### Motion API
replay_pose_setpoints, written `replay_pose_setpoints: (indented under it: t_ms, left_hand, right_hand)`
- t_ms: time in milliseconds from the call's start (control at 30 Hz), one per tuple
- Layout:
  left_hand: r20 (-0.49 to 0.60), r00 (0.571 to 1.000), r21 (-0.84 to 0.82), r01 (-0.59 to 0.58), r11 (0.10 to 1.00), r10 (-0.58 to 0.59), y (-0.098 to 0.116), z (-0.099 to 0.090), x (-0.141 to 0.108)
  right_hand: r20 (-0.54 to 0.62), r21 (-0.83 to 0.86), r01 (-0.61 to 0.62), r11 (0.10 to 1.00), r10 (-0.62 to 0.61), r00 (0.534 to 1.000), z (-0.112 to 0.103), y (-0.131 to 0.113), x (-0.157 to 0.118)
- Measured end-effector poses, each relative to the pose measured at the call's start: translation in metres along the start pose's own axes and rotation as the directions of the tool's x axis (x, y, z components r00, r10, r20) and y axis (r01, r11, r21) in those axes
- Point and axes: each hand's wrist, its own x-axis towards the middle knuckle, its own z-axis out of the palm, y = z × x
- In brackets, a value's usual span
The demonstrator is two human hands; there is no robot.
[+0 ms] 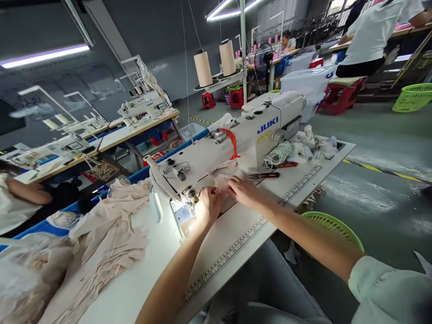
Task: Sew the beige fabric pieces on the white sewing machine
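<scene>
Here's the pale cloth [222, 184], bunched beneath the arm of the sewing machine [270, 119], right between the hands! The left hand [207, 204] has fingers curled tight, gripping it near the lit needle end; the right hand [241, 189] bends its fingers onto it, though whether they pinch, I can't tell. Snips [265, 175] lie just past the right hand, crowding the machine's base. Leftward, bare counter [135, 288] opens up before the cloth pile [111, 225]. A ruler strip [236, 247] lines the near edge, green basket [351, 236] below.
</scene>
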Motion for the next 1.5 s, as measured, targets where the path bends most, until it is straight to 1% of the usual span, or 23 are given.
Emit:
replay_pose_setpoints:
  t_ms: [100, 200, 267, 333, 433, 500, 567, 600, 667, 700, 767, 833, 900, 967, 1000, 1033, 1100, 1167, 1200, 1300, 1400, 1500]
  left_hand:
    - [-0.041, 0.999, -0.008, -0.012, 1.0, 0.012, 0.003, 0.008, 0.007]
    - [-0.114, 0.992, -0.051, -0.069, 0.996, 0.063, 0.009, 0.012, 0.012]
    - [-0.136, 0.987, -0.089, -0.101, 0.991, 0.088, 0.012, 0.009, 0.01]
    - [-0.095, 0.994, -0.157, -0.069, 0.985, 0.054, 0.013, 0.001, 0.0]
    - [0.06, 0.997, -0.256, 0.062, 0.965, -0.048, 0.001, -0.023, -0.029]
    - [0.132, 0.985, -0.241, 0.137, 0.961, -0.107, -0.014, -0.046, -0.052]
    - [0.144, 0.972, -0.123, 0.205, 0.971, -0.187, -0.033, -0.071, -0.074]
    - [0.132, 0.962, -0.029, 0.245, 0.969, -0.239, -0.042, -0.083, -0.083]
    - [0.082, 0.939, 0.175, 0.317, 0.932, -0.335, -0.06, -0.105, -0.096]
    - [0.057, 0.929, 0.252, 0.34, 0.906, -0.365, -0.068, -0.115, -0.1]
    - [0.052, 0.923, 0.312, 0.348, 0.884, -0.381, -0.084, -0.132, -0.105]
    - [0.069, 0.933, 0.28, 0.323, 0.904, -0.354, -0.1, -0.149, -0.105]
    - [0.031, 0.951, 0.253, 0.29, 0.923, -0.307, -0.117, -0.167, -0.1]
    - [-0.035, 0.963, 0.303, 0.263, 0.916, -0.266, -0.134, -0.186, -0.09]
    - [-0.034, 0.967, 0.344, 0.25, 0.905, -0.254, -0.142, -0.194, -0.083]
    - [0.0, 0.968, 0.385, 0.233, 0.893, -0.253, -0.148, -0.201, -0.076]
    - [0.123, 0.956, 0.445, 0.188, 0.876, -0.267, -0.157, -0.211, -0.064]
    - [0.218, 0.937, 0.485, 0.138, 0.863, -0.273, -0.16, -0.215, -0.055]
    - [0.238, 0.933, 0.506, 0.117, 0.855, -0.269, -0.16, -0.215, -0.052]
    - [0.215, 0.94, 0.571, 0.099, 0.815, -0.266, -0.158, -0.216, -0.053]
    - [0.173, 0.946, 0.626, 0.108, 0.772, -0.273, -0.156, -0.217, -0.061]
    - [0.143, 0.961, 0.637, 0.095, 0.765, -0.238, -0.155, -0.219, -0.07]
  right_hand:
    - [-0.045, 0.018, 0.008, 1.0, -0.007, 0.999, 0.0, 0.005, 0.001]
    - [-0.088, 0.052, 0.042, 0.998, -0.037, 0.995, 0.002, 0.01, 0.0]
    - [-0.055, 0.051, 0.057, 0.997, -0.054, 0.997, 0.002, 0.012, -0.001]
    - [-0.004, 0.033, 0.073, 0.997, -0.073, 0.997, 0.002, 0.013, -0.003]
    - [0.021, -0.006, 0.085, 0.996, -0.085, 0.996, 0.002, 0.015, -0.004]
    - [0.005, -0.025, 0.084, 0.996, -0.084, 0.996, 0.004, 0.015, -0.005]
    - [-0.025, -0.025, 0.096, 0.995, -0.097, 0.995, 0.007, 0.016, -0.005]
    - [-0.043, -0.022, 0.102, 0.995, -0.103, 0.994, 0.009, 0.017, -0.005]
    - [-0.067, -0.024, 0.096, 0.995, -0.097, 0.993, 0.014, 0.019, -0.003]
    - [-0.072, -0.02, 0.088, 0.996, -0.089, 0.993, 0.016, 0.02, -0.002]
    - [-0.078, -0.001, 0.072, 0.997, -0.072, 0.994, 0.018, 0.022, -0.001]
    - [-0.089, 0.028, 0.059, 0.998, -0.056, 0.994, 0.017, 0.022, -0.001]
    - [-0.118, 0.054, 0.047, 0.997, -0.041, 0.992, 0.017, 0.021, -0.002]
    - [-0.161, 0.069, 0.047, 0.997, -0.035, 0.986, 0.019, 0.021, -0.002]
    - [-0.186, 0.073, 0.052, 0.996, -0.038, 0.982, 0.021, 0.022, -0.001]
    - [-0.212, 0.076, 0.062, 0.995, -0.045, 0.976, 0.023, 0.023, -0.001]
    - [-0.263, 0.083, 0.093, 0.992, -0.068, 0.962, 0.03, 0.026, 0.0]
    - [-0.309, 0.092, 0.12, 0.988, -0.086, 0.947, 0.034, 0.03, 0.001]
    - [-0.32, 0.094, 0.127, 0.988, -0.091, 0.943, 0.035, 0.031, 0.002]
    - [-0.313, 0.077, 0.125, 0.989, -0.095, 0.945, 0.033, 0.031, 0.001]
    - [-0.289, 0.054, 0.122, 0.991, -0.101, 0.952, 0.027, 0.027, -0.001]
    - [-0.273, 0.049, 0.119, 0.992, -0.101, 0.957, 0.023, 0.025, -0.001]
